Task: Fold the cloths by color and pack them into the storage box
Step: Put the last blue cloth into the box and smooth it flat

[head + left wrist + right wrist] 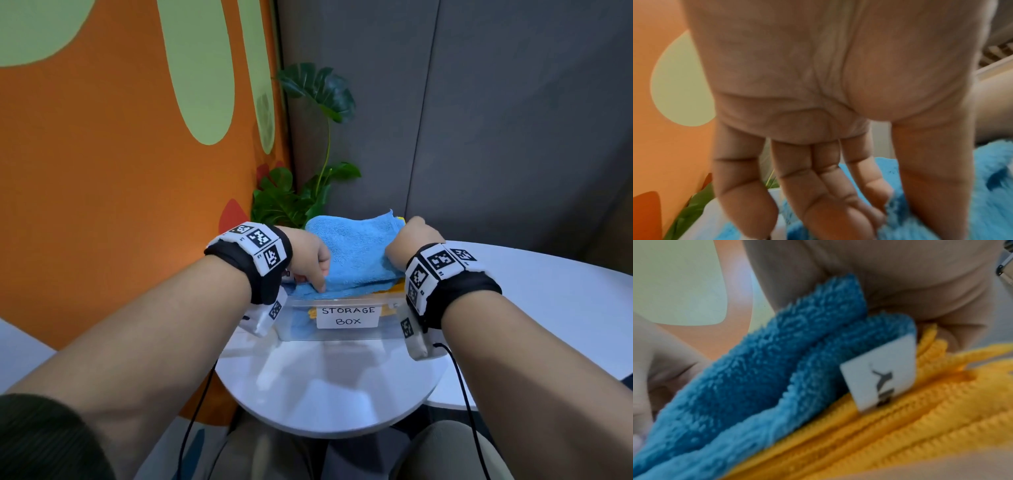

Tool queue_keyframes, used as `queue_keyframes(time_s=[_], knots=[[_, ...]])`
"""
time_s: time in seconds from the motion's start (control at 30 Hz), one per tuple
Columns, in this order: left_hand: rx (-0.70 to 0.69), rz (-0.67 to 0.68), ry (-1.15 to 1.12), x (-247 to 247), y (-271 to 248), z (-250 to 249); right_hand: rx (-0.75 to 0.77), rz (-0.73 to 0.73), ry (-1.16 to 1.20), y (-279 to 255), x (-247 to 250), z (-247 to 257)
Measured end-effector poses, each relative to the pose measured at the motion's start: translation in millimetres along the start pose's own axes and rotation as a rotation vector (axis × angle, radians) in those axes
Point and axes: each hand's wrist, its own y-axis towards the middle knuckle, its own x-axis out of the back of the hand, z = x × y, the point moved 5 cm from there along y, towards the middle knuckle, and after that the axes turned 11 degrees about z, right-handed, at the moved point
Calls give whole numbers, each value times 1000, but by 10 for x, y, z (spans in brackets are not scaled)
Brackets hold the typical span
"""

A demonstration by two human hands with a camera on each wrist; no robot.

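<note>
A clear storage box with a "STORAGE BOX" label stands on the white table. A folded blue cloth lies on top of it, over yellow cloths that show beneath it and through the box wall. My left hand points down, its straight fingers pressing the blue cloth at its near left edge. My right hand sits at the cloth's right side. In the right wrist view the palm closes over the blue cloth, which bears a white tag and lies on the yellow cloths.
The round white table holds the box near its far edge. A leafy plant stands just behind the box. An orange and green wall is on the left, a grey partition behind. Another white tabletop adjoins on the right.
</note>
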Motion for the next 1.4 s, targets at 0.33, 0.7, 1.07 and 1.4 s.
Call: queue_keyframes(time_s=[0.33, 0.7, 1.07, 1.4], knots=[[65, 97, 16, -8, -102, 109, 29, 17, -175, -104, 93, 41], [131, -299, -149, 421, 81, 362, -22, 125, -309, 81, -4, 38], [117, -233, -110, 526, 506, 370, -3, 194, -457, 182, -42, 2], [328, -324, -128, 647, 614, 617, 20, 59, -241, 206, 38, -3]])
